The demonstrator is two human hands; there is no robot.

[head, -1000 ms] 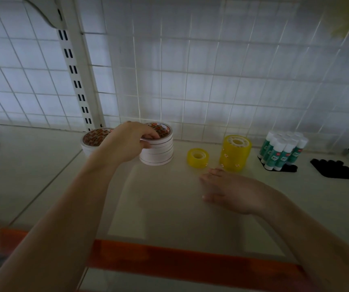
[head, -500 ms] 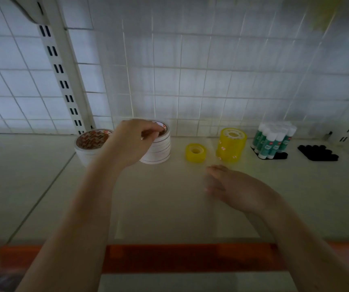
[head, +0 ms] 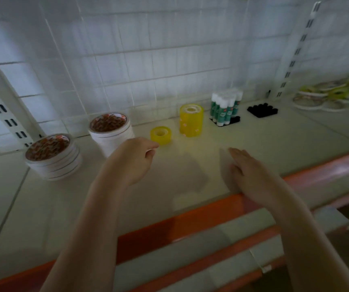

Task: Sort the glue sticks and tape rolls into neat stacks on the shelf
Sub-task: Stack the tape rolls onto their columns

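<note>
Left hand (head: 132,160) has come off the white tape stack it was gripping a second ago and now sits in front of it, over the shelf, fingers loosely curled with nothing in them. It's pointing toward the single yellow tape roll (head: 161,135) but I can't tell if a fingertip is actually touching it, looks just short. Camera also swung to the right, so more of the right side of the shelf shows now.

Nearest thing is the orange front edge (head: 201,209) of the shelf (head: 43,203). Right hand (head: 251,175) hovers low over the shelf just behind that edge, fingers straight and relaxed, holding nothing. It's a bit blurry.

Further back on the left, two white tape stacks with patterned orange tops: the near white stack (head: 52,155) and, behind and right of it, the far white stack (head: 111,132), partly hidden by the left hand. Then the lone yellow roll, and just beside it to the right the tall yellow tape stack (head: 191,120). Next over, the glue sticks (head: 225,107) stand upright in a tight bunch on a black holder (head: 233,120), close to the wire grid back wall (head: 148,60). A second black holder (head: 262,110) sits apart to their right. Way off right there's a blurry pile of other rolls (head: 333,93), can't make out more.
</note>
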